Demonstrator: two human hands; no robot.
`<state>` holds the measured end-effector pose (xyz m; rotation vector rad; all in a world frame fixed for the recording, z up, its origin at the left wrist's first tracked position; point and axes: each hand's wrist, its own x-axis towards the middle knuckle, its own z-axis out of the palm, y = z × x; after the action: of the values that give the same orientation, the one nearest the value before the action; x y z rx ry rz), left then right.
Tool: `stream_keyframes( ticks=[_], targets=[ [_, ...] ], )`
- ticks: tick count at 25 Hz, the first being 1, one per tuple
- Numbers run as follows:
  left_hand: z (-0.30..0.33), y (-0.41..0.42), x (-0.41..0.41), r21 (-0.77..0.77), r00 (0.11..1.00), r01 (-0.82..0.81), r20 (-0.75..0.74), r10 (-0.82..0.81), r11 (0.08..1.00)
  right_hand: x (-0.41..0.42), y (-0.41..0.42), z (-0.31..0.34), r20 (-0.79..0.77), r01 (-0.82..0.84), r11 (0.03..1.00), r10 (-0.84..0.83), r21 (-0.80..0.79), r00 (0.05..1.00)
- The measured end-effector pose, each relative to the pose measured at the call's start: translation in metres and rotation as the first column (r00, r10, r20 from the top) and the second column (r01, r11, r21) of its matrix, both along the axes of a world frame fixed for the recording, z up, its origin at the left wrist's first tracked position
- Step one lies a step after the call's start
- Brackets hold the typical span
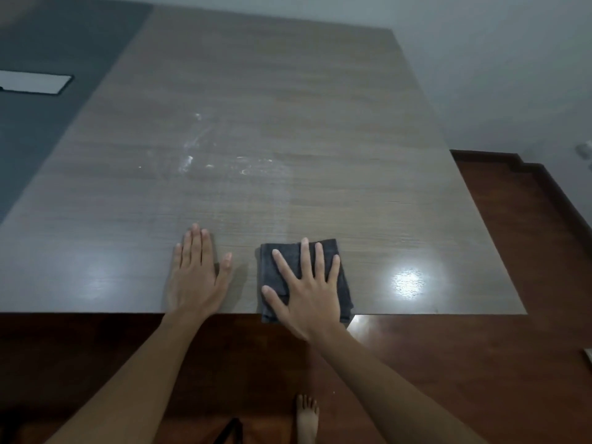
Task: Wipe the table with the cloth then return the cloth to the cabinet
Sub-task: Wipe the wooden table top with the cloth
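A folded dark grey cloth (342,283) lies at the near edge of the wood-grain table (256,139), its lower end hanging slightly over the edge. My right hand (307,286) presses flat on the cloth with fingers spread straight. To the left of it, my left hand (197,274) rests flat on the bare tabletop, fingers straight. White dusty smears (192,155) mark the middle of the table, beyond both hands. No cabinet is in view.
Dark red-brown wooden floor (480,363) lies below and right of the table, with my bare foot (307,418) on it. A grey wall runs at the left with a white panel (32,82). A pale wall stands behind and to the right.
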<state>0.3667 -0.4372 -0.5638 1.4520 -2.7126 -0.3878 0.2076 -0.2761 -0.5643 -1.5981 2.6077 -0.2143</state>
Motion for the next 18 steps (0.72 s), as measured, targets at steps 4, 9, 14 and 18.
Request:
stream_keyframes(
  ticks=[4, 9, 14, 18],
  targets=[
    [-0.001, -0.007, 0.010, -0.007, 1.000, -0.020, 0.004, 0.020, 1.000, 0.019, -0.038, 0.005, 0.024, 0.082, 0.996, -0.083, 0.034, 0.996],
    [-0.002, -0.026, 0.019, 0.000, 0.999, -0.037, -0.013, 0.037, 0.999, -0.006, -0.087, 0.013, 0.024, 0.133, 0.984, -0.136, 0.115, 0.990],
    [0.002, -0.065, 0.018, 0.016, 0.995, -0.091, -0.043, 0.091, 0.996, -0.043, -0.144, 0.017, 0.034, 0.135, 0.976, -0.142, 0.172, 0.989],
    [0.009, -0.118, 0.010, 0.015, 0.989, -0.133, -0.060, 0.134, 0.991, -0.072, -0.187, 0.017, 0.018, 0.135, 0.974, -0.140, 0.182, 0.990]
  ],
)
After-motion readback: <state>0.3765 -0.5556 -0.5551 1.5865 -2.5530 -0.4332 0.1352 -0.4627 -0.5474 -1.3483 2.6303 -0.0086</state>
